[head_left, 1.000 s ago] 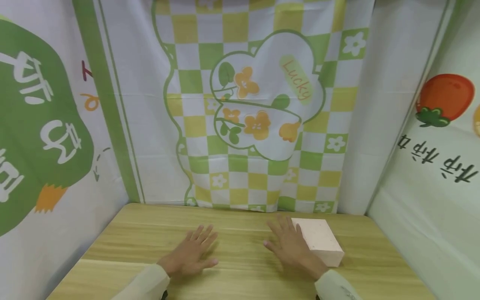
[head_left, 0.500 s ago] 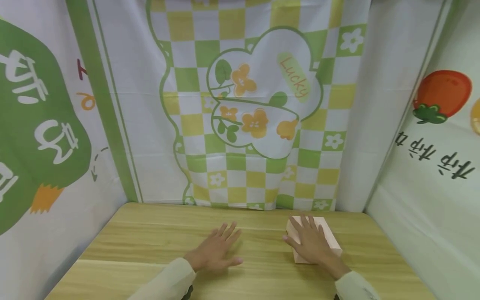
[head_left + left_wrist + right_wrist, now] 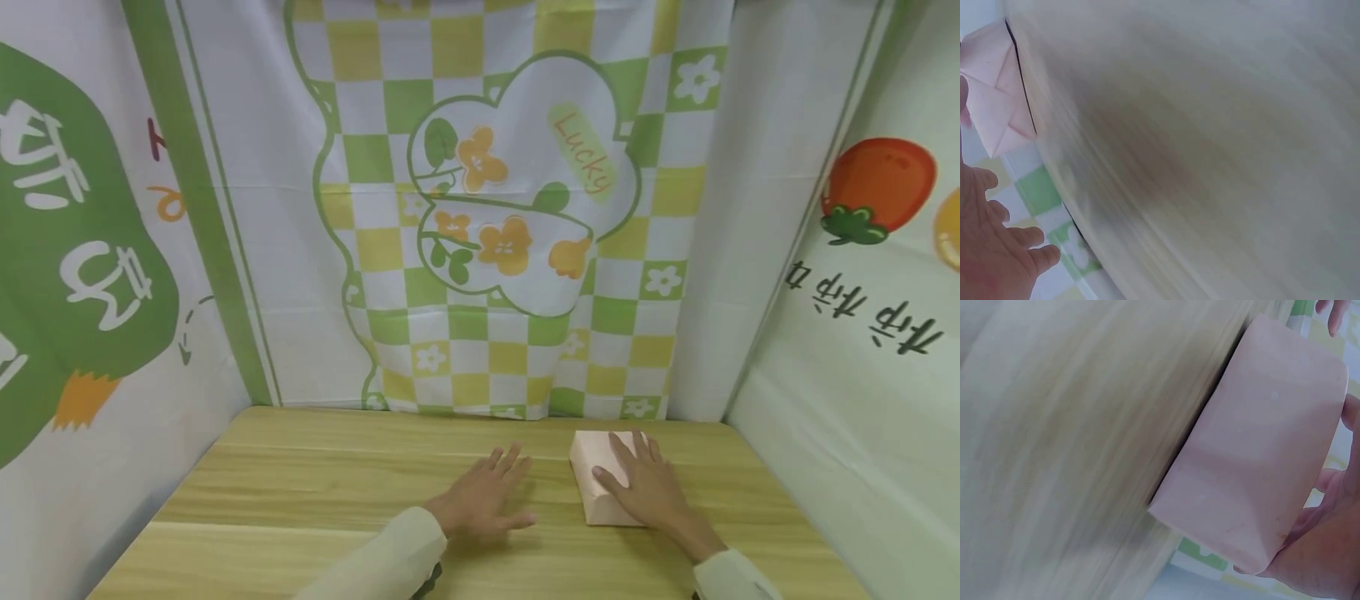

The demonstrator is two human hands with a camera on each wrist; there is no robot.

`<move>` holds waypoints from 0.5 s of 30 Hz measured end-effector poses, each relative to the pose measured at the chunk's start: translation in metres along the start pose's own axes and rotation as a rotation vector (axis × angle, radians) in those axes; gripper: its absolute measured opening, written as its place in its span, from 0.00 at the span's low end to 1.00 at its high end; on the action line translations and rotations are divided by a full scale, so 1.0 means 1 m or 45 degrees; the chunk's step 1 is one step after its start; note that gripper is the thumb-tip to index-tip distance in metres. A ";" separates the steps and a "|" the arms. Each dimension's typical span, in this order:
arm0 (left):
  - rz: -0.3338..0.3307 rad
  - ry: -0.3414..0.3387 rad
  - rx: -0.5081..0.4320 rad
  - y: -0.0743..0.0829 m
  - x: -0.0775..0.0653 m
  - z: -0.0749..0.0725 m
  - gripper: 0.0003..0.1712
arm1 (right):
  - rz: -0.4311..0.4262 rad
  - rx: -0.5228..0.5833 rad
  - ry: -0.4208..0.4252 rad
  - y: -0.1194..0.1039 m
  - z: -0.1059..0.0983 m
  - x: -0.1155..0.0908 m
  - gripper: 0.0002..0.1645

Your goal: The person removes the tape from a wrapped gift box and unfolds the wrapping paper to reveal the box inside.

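A pale pink paper-wrapped box (image 3: pixel 596 458) lies on the wooden table at the right of the head view. On its top lies my right hand (image 3: pixel 651 490), fingers spread and reaching toward the far edge. Folded paper flaps on one end of the box (image 3: pixel 1005 94) show in the left wrist view. The right wrist view has a smooth long side of the box (image 3: pixel 1254 437), with my right hand (image 3: pixel 1329 540) along its edge. Left of the box and apart from it, my left hand (image 3: pixel 483 498) hovers low over the table, holding nothing, its fingers spread.
The wooden table (image 3: pixel 322 475) meets a checkered curtain (image 3: pixel 480 350) at its back edge. Printed fabric walls stand at the left (image 3: pixel 112 250) and right (image 3: pixel 847 350).
Both hands have moved to the right. My right hand has come from the box's left side onto its top, and my left hand has drawn closer to the box. The box stays about in place.
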State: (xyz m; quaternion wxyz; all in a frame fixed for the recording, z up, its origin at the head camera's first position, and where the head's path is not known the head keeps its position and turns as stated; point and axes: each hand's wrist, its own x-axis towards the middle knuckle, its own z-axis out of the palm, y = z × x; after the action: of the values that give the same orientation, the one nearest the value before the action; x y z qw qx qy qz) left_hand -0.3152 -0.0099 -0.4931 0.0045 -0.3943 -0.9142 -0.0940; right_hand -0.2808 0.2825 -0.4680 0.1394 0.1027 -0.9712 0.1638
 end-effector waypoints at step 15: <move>-0.003 0.001 -0.048 0.035 0.040 0.007 0.52 | 0.031 0.143 -0.028 0.009 -0.010 -0.001 0.47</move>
State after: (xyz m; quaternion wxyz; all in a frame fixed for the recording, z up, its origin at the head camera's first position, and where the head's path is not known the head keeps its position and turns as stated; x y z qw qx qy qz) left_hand -0.3168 0.0435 -0.4907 -0.0025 -0.3931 -0.9127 -0.1114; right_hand -0.2796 0.2946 -0.4615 0.1205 0.1005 -0.9631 0.2185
